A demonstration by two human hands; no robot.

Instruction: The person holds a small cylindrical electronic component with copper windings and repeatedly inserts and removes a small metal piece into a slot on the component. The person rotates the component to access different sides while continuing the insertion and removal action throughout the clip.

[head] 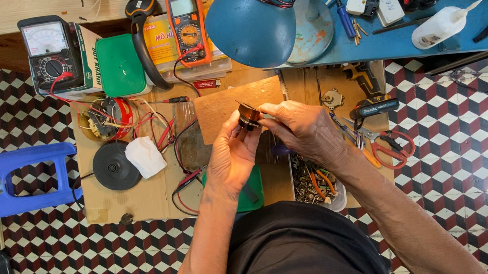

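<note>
A small round dark part with a copper-coloured winding point(248, 116) is held up in front of me over a low cardboard-covered work surface point(139, 198). My left hand point(232, 155) grips it from below and the left with thumb and fingers. My right hand point(304, 129) pinches its right side with the fingertips. Behind the part lies a brown wooden board point(222, 106). Most of the part is hidden by my fingers.
A blue desk lamp point(250, 17), an orange digital multimeter point(187, 20), a black analogue meter point(49, 53), a green box point(119, 65), a black round disc point(115, 166), red wires, scissors point(391, 148), a tub of small parts point(314, 185) and a blue plastic stool point(5, 182) surround me.
</note>
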